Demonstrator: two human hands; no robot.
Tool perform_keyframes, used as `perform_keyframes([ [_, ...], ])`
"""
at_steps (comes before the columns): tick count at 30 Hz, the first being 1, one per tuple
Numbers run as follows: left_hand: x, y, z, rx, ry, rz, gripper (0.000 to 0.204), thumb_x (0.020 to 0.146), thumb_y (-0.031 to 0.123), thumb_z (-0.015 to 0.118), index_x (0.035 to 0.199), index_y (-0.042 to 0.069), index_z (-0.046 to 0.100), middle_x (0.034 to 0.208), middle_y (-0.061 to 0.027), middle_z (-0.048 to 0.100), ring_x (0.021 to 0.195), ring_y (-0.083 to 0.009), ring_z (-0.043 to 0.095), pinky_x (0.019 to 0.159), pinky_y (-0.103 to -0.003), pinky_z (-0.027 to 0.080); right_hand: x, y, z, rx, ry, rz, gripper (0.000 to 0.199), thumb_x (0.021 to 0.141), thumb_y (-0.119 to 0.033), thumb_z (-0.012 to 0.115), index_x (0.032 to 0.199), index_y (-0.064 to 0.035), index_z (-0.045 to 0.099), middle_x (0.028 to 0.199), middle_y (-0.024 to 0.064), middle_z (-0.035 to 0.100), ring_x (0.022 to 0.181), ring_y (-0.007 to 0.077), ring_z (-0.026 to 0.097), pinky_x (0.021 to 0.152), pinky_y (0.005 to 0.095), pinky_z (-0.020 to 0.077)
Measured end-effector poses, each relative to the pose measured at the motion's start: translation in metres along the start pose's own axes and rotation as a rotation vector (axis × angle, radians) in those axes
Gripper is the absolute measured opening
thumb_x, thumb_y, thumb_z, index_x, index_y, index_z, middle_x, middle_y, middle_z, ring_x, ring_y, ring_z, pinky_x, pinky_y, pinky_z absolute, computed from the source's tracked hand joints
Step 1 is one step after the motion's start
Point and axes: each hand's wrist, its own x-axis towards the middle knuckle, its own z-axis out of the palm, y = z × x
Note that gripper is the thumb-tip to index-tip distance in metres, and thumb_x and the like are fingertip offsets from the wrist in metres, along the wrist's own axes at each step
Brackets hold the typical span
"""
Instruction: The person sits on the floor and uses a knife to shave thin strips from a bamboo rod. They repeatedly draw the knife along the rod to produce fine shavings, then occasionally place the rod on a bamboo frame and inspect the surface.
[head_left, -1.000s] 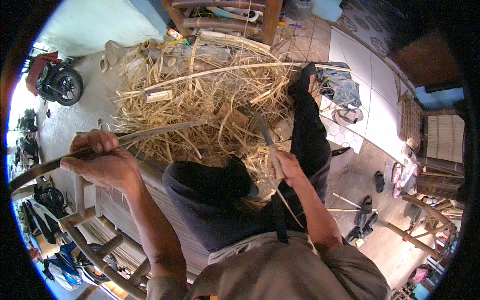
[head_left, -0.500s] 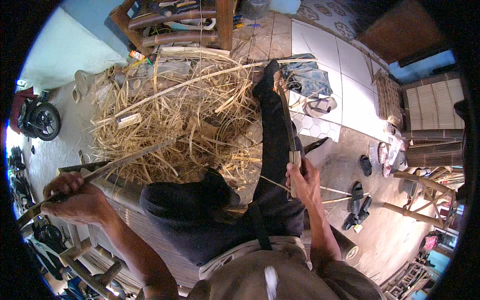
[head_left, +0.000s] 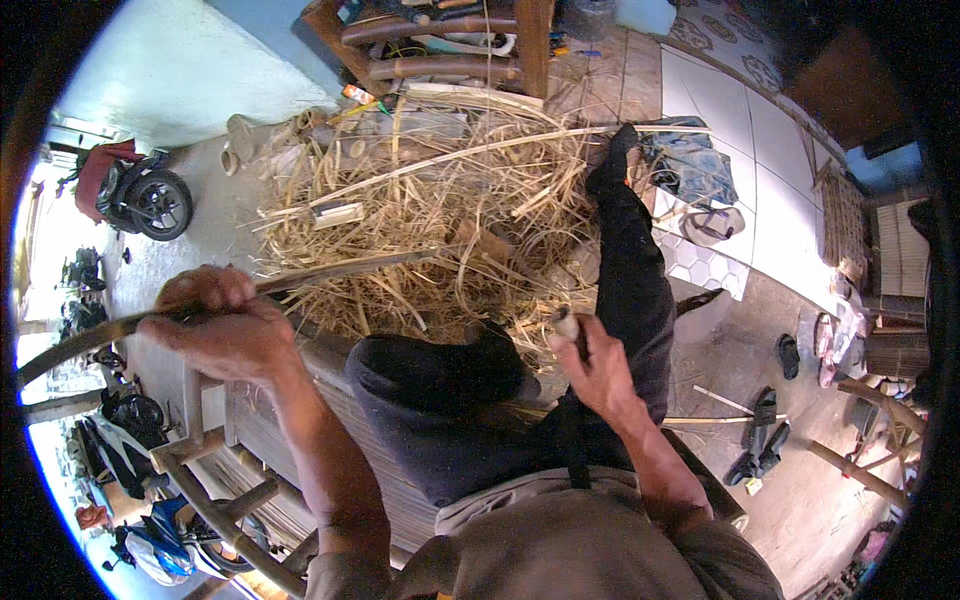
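Note:
My left hand [head_left: 225,322] is closed around a long bamboo strip [head_left: 350,265], which runs from the far left edge across to the pile of shavings. Its near part bends down and left past my wrist. In front of my lap, my right hand [head_left: 598,370] grips the pale wooden handle of a knife [head_left: 567,324]. Only the end of that handle shows clearly; the blade cannot be made out. Loose bamboo shavings [head_left: 400,215] lie heaped on the floor ahead, beyond my bent left knee. My right leg stretches out along the heap's right side.
A bamboo rack [head_left: 430,68] with tools stands at the far side. Blue cloth [head_left: 690,160] and a cap [head_left: 715,225] lie to the right, near sandals [head_left: 765,410]. Bamboo frames [head_left: 225,515] stand at lower left; a motorbike [head_left: 160,203] is further off.
My left hand and the strip have risen. My right hand has turned the knife, so its blade, which pointed away along my right leg, no longer shows. The whole view has shifted left.

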Motion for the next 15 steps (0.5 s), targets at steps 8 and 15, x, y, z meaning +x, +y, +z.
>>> perform_keyframes([
  [8, -0.009, 0.005, -0.008, -0.048, 0.032, 0.004, 0.059, 0.100, 0.064, 0.030, 0.071, 0.013, 0.039, 0.056, 0.0007, 0.029, 0.044, -0.0092, 0.025, 0.037, -0.022, 0.023, 0.021, -0.091, 0.075, 0.228, -0.218, -0.342, 0.045, 0.094, -0.045, 0.057, 0.106, -0.0021, 0.060, 0.081, 0.0239, 0.067, 0.075, 0.0449, 0.066, 0.068, 0.0514, 0.0537],
  [15, -0.019, 0.007, -0.004, 0.044, 0.049, 0.052, 0.058, 0.100, 0.063, 0.031, 0.072, 0.013, 0.040, 0.058, -0.0005, 0.032, 0.047, -0.0097, 0.029, 0.041, -0.022, 0.026, 0.033, -0.148, 0.116, 0.249, -0.330, -0.376, 0.038, 0.092, -0.035, 0.065, 0.104, 0.0000, 0.057, 0.082, 0.0252, 0.065, 0.079, 0.0425, 0.067, 0.067, 0.0487, 0.0527],
])
